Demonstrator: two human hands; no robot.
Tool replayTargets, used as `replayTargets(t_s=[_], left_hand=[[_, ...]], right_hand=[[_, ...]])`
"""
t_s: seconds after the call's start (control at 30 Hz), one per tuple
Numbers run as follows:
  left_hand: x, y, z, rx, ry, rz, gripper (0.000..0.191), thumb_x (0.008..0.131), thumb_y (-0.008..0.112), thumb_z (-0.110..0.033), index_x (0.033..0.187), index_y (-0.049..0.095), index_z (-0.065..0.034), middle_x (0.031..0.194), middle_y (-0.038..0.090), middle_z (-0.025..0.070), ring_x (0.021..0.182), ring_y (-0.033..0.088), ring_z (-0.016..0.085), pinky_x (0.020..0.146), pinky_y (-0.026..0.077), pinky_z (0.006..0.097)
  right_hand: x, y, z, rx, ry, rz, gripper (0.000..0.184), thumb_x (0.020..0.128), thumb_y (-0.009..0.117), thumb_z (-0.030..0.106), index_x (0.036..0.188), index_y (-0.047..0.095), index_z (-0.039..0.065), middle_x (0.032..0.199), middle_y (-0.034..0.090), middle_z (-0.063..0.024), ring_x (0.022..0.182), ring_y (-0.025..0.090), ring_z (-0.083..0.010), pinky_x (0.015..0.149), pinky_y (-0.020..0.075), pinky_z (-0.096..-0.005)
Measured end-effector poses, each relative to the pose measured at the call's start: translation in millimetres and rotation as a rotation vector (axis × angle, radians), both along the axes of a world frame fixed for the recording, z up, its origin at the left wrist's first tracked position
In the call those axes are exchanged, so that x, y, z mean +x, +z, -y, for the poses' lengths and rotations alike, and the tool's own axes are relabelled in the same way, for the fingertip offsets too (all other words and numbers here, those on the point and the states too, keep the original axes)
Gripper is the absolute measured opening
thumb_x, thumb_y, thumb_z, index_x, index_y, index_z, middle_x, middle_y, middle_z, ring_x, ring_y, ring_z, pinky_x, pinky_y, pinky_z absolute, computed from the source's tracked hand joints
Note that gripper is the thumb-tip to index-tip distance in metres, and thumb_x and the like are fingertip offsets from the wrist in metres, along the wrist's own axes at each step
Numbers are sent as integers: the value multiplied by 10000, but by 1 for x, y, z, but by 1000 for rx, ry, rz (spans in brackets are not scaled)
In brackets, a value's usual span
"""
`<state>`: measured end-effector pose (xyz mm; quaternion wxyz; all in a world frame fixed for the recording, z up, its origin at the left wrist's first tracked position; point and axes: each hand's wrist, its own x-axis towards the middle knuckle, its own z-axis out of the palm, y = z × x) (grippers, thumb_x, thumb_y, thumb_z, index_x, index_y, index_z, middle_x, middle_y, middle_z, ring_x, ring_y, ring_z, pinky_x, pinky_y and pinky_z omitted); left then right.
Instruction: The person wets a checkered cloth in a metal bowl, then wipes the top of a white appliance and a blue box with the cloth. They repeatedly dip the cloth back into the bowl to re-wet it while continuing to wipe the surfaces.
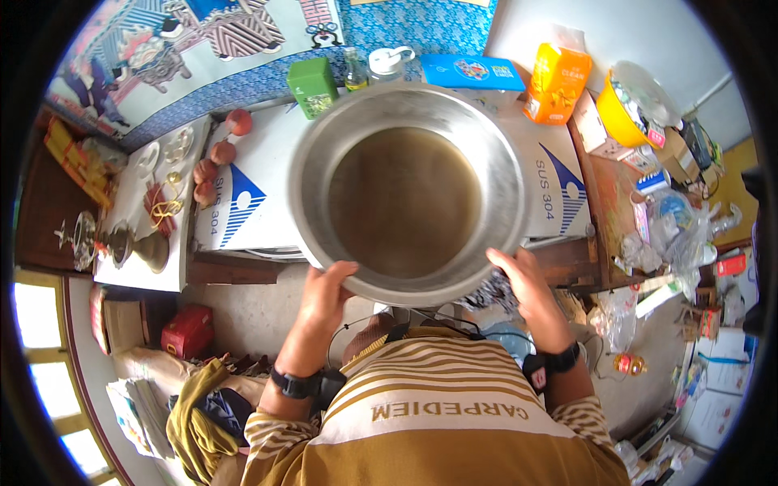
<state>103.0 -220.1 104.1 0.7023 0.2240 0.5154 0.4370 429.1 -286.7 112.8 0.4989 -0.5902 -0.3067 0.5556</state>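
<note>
A large stainless steel basin hangs between my hands in front of my body, above the near edge of the table. Brownish liquid seems to cover its bottom; the surface is blurred. My left hand grips the near rim at the picture's left, thumb on top. At the right of the near rim, my right hand holds on in the same way. The fingers under the rim are hidden. Behind the basin lies the table's white printed covering. I cannot tell whether the basin touches the table.
Beyond the basin stand a green box, a glass bottle, a white-lidded jar, a blue-lidded container and an orange tissue pack. Several round reddish fruits lie left. Plastic bags crowd the right. A red case sits on the floor.
</note>
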Motion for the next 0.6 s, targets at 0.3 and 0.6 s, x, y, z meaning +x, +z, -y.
replayTargets(t_s=[0.3, 0.6], left_hand=[[141, -41, 2, -57, -382, 81, 354, 946, 653, -58, 1277, 611, 58, 1111, 731, 159, 950, 738, 266, 794, 622, 397], [245, -62, -26, 6, -537, 31, 415, 919, 626, -76, 1321, 575, 14, 1115, 713, 155, 950, 741, 295, 809, 658, 460]], right_hand=[[115, -29, 94, -127, -275, 152, 439, 939, 705, 259, 1211, 680, -85, 1094, 736, -105, 974, 677, -185, 885, 509, -338], [183, -56, 112, -141, -500, 19, 361, 941, 721, 222, 1185, 684, -42, 1043, 725, -53, 935, 689, -143, 816, 527, -303]])
